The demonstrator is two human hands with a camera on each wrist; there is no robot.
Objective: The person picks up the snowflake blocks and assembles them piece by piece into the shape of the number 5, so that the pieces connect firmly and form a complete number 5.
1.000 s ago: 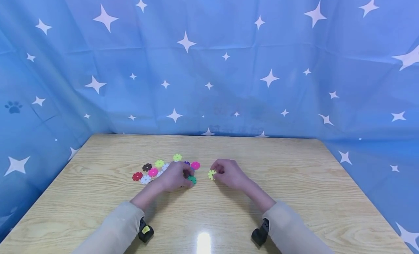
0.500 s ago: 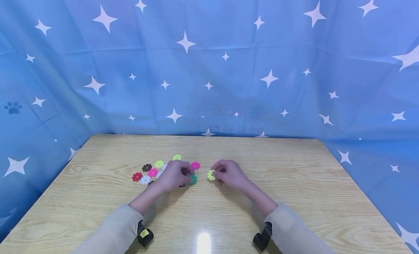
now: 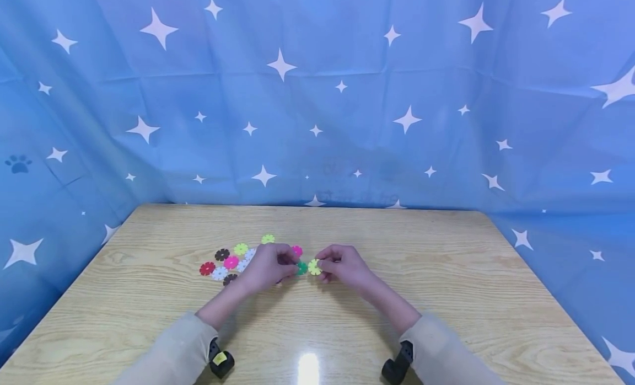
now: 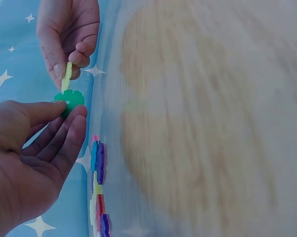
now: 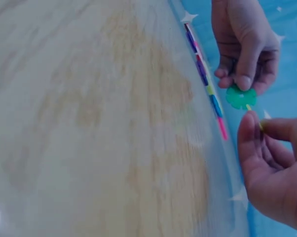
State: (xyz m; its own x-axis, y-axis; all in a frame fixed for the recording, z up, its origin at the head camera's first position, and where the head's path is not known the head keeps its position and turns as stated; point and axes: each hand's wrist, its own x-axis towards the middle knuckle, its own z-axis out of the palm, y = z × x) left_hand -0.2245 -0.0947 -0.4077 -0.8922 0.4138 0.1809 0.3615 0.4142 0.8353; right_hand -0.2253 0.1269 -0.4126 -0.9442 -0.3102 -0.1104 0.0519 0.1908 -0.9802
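Observation:
My left hand [image 3: 269, 268] pinches a green notched plastic disc [image 4: 73, 101] between thumb and fingers. Opposite it, my right hand [image 3: 346, 265] pinches a yellow-green notched disc [image 3: 314, 267] of the same flower-like kind. The two discs meet edge to edge between the hands, above the table. In the left wrist view the yellow-green disc stands edge-on against the rim of the green one, which shows its face. Whether their slots interlock, I cannot tell. In the right wrist view the right fingers hide most of the yellow-green disc.
Several loose notched discs lie left of and behind the left hand, among them a red disc [image 3: 207, 268], a pink disc [image 3: 231, 262] and a black disc [image 3: 221, 255]. The left hand covers part of this group. A blue star-patterned curtain [image 3: 317, 98] hangs behind the wooden table [image 3: 446, 274].
Both hands have drawn closer together. The green disc has moved right and the yellow-green disc slightly left, closing the gap between them. Both discs stay pinched.

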